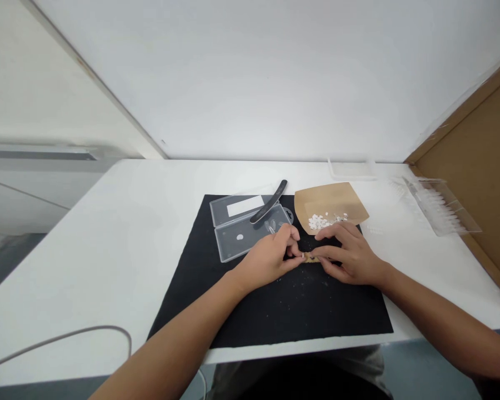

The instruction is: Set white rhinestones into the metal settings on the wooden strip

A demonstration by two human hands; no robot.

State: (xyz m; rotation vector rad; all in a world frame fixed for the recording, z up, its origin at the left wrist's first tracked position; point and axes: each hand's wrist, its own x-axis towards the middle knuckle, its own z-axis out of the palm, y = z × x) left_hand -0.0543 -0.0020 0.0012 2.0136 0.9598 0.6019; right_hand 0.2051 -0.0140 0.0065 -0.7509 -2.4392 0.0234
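Cable (89, 329) curves over the left of the white table (87, 250); further right, on a black mat (250, 316), a clear hinged case (229, 253) lies open, with a small white piece (239, 237) in its near half and a dark curved file (270, 203) resting aslant across it; next comes the left hand (270, 253), its fingers drawn narrow at the left end of a tan strip (308, 259), beside a tiny pale bit (303, 255); I cannot tell whether they grip that bit or the strip, since the fingertips hide much of both; the right hand (345, 253) holds the strip's other end between thumb and forefinger, low over the mat between case and tray; work this small is probably best done with both wrists propped, the strip pressed steady from the right, and the left fingertips touching only edges, lightly; behind the right hand sits a brown paper tray (316, 197) with loose white chips (316, 222), and at far right a clear box (462, 216) of pale slender pieces (437, 208) stands near a cardboard panel (475, 139); as for writing, the white label (245, 206) on the case shows no readable print, and no brand can be made out.
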